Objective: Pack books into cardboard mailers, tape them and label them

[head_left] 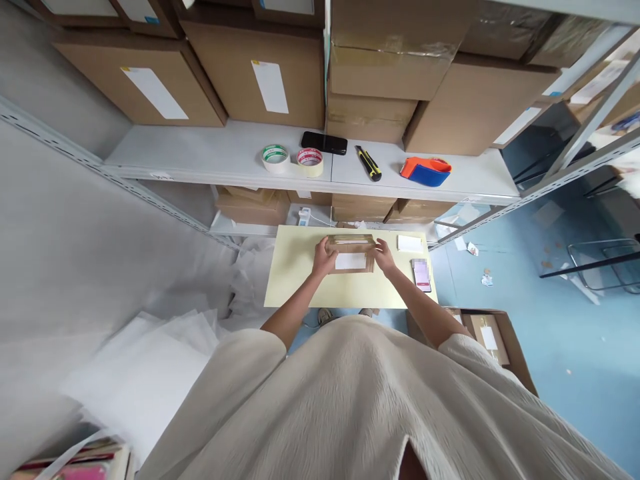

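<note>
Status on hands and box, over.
Left hand gripping cardboard box, left end. Right hand at its right end. Smartphone on table, right of box, apart.

The box (353, 246) is between the fingers (330, 259). To the right of the fingers, on the table (295, 273), lie the paper (410, 243) and the phone (421, 275). Ahead of the fingers, the shelf (200, 155) bears 2 tapes (276, 166) and, farther right, the cutter (369, 164).

Both arms (295, 308) forward and inward, hands (325, 258) apart, fingers (381, 245) bent.
</note>
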The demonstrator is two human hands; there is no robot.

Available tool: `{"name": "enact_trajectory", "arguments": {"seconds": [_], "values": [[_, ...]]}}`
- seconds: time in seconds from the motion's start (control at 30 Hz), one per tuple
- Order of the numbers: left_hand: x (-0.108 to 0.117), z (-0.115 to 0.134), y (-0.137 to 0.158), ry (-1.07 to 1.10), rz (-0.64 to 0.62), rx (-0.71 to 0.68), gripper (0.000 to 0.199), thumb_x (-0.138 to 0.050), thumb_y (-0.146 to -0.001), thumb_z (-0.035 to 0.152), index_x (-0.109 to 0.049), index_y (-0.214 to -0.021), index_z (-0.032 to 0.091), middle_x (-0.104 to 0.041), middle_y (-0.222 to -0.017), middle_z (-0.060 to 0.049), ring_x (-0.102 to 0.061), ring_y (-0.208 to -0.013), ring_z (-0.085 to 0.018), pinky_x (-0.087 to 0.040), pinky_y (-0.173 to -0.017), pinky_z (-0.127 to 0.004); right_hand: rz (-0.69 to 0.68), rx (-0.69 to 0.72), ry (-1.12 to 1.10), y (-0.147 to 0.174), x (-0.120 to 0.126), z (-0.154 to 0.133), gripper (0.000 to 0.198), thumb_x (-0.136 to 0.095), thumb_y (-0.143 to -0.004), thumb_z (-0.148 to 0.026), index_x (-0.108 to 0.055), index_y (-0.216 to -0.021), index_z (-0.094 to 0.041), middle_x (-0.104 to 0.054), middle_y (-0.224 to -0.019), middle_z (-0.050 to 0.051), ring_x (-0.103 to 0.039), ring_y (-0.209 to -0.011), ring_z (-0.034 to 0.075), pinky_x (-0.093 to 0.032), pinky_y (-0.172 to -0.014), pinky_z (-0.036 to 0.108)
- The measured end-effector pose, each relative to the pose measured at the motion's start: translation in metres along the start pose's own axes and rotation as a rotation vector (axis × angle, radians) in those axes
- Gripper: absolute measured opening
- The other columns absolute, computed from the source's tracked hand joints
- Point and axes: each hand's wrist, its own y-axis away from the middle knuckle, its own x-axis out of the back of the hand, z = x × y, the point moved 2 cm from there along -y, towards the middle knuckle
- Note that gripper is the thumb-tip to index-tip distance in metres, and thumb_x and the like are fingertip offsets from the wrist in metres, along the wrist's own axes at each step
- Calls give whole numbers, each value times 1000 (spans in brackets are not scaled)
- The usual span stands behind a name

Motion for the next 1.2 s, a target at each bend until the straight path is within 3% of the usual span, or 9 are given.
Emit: {"name": "enact_trajectory", "arguments": {"seconds": [0.23, 0.4, 0.53, 0.67, 0.87, 1.07, 1.2], "values": [[13, -10, 9, -178, -13, -68, 68, -66, -101, 23, -52, -168, 19, -58, -164, -20, -64, -147, -28, -51, -128, -41, 13, 38, 150, 8, -12, 24, 85, -75, -82, -50, -55, -160, -23, -71, -140, 18, -74, -125, 35, -65, -102, 48], [17, -18, 25, -381, -81, -122, 64, -59, -102, 17, -55, -166, 18, -64, -157, -20, -55, -156, -31, -47, -132, -46, -21, 6, 187, 17, -13, 49, 79, -78, -79, -46, -62, -153, -21, -74, -128, 14, -76, -115, 32, -66, -101, 48], [18, -9, 27, -507, -58, -124, 61, -61, -99, 17, -61, -160, 21, -51, -172, -21, -48, -162, -39, -46, -131, -57, -52, -3, 168, 17, -4, 50, 67, -76, -88, -51, -66, -148, -23, -77, -129, 15, -77, -115, 32, -66, -99, 46], [9, 12, 26, -568, -67, -186, 58, -61, -98, 15, -65, -155, 25, -40, -182, -18, -40, -167, -42, -41, -131, -64, -8, 6, 213, 9, 13, 50, 51, -71, -95, -49, -74, -138, -22, -79, -139, 18, -74, -128, 33, -61, -110, 47], [-35, 57, 33, -574, -124, -312, 53, -59, -102, 19, -67, -154, 27, -47, -179, -13, -43, -166, -40, -38, -134, -61, -38, -58, 266, -3, 55, 71, 36, -70, -97, -40, -80, -126, -23, -81, -139, 15, -78, -122, 31, -63, -106, 44], [-109, 100, 41, -535, -291, -432, 51, -55, -105, 17, -70, -153, 27, -57, -171, -13, -48, -163, -36, -42, -132, -55, -61, -28, 372, -30, 125, 90, 38, -68, -97, -34, -83, -130, -22, -84, -132, 15, -80, -118, 32, -65, -102, 43], [-156, 112, 44, -499, -373, -424, 45, -53, -107, 18, -72, -147, 26, -62, -165, -13, -54, -159, -32, -46, -130, -50, -58, 0, 571, -63, 170, 94, 43, -64, -101, -36, -80, -138, -20, -78, -145, 18, -78, -123, 35, -63, -109, 49]]}}
